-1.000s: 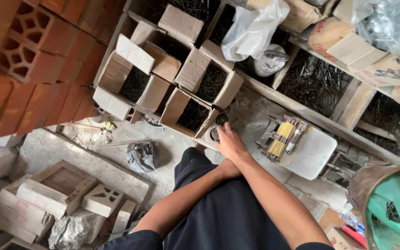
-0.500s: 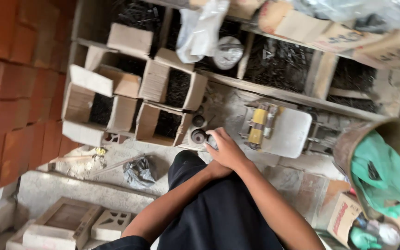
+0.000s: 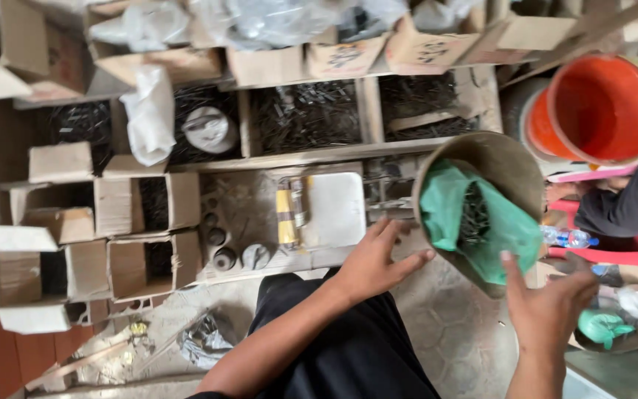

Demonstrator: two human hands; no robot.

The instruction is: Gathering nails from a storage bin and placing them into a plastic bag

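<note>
Hands (image 3: 378, 262) beside green-bagged pan (image 3: 507, 166)

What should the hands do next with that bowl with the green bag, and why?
Probably close both hands on the round bowl. The left hand and right hand are open on either side of it, and the green bag of dark nails inside looks heavy.

Both hands reach toward a metal pan (image 3: 507, 166) lined with a green bag (image 3: 444, 210) of dark nails (image 3: 474, 218). The left hand (image 3: 378, 258) sits at its eight o'clock edge, the right hand (image 3: 551, 307) open at five o'clock.
</note>
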